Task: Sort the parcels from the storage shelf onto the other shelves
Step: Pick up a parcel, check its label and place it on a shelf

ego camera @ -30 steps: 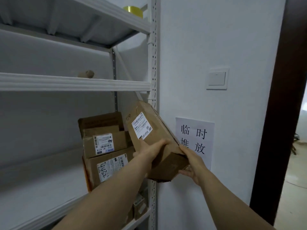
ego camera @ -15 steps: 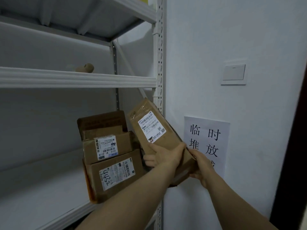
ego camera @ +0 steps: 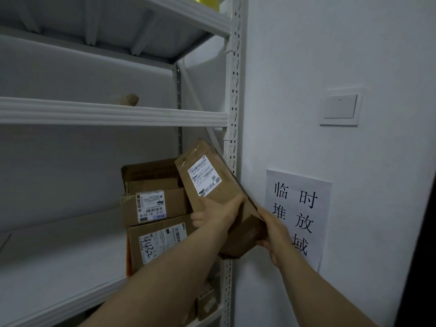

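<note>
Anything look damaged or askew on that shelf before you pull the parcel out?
The rear box in the stack has its top flap standing open. The held parcel is tilted, gripped by left hand and right hand. Nothing looks spilled or crushed.

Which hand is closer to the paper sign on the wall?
Right. The right hand overlaps the sign's lower left edge in view; the left hand grips the parcel further left.
</note>
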### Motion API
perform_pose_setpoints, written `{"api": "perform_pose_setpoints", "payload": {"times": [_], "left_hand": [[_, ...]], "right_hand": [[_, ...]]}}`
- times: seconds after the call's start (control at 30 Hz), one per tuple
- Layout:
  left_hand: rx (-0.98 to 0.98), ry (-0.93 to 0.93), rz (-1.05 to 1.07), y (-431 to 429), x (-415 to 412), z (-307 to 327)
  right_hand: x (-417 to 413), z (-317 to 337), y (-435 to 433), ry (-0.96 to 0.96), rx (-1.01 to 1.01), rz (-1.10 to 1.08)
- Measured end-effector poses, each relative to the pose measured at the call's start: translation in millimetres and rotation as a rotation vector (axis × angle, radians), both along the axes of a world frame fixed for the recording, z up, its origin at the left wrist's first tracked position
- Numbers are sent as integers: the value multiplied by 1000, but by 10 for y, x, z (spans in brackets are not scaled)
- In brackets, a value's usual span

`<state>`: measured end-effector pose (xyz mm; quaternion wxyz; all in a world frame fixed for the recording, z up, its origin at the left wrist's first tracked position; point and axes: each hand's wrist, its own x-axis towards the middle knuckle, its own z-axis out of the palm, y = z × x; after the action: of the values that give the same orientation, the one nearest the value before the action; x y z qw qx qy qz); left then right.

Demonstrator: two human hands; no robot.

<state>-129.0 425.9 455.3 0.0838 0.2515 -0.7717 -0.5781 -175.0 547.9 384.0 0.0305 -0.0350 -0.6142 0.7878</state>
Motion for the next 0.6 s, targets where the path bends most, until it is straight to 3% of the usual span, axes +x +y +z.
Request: {"api": "perform_pose_setpoints", "payload": {"times": [0.33, 0.6], "left_hand": [[90, 146, 11, -200, -214, 256], [380, 225, 96, -831, -999, 276]], "right_hand": [[-194, 376, -108, 167, -36, 12], [-266, 831, -420, 263, -79, -1]]}}
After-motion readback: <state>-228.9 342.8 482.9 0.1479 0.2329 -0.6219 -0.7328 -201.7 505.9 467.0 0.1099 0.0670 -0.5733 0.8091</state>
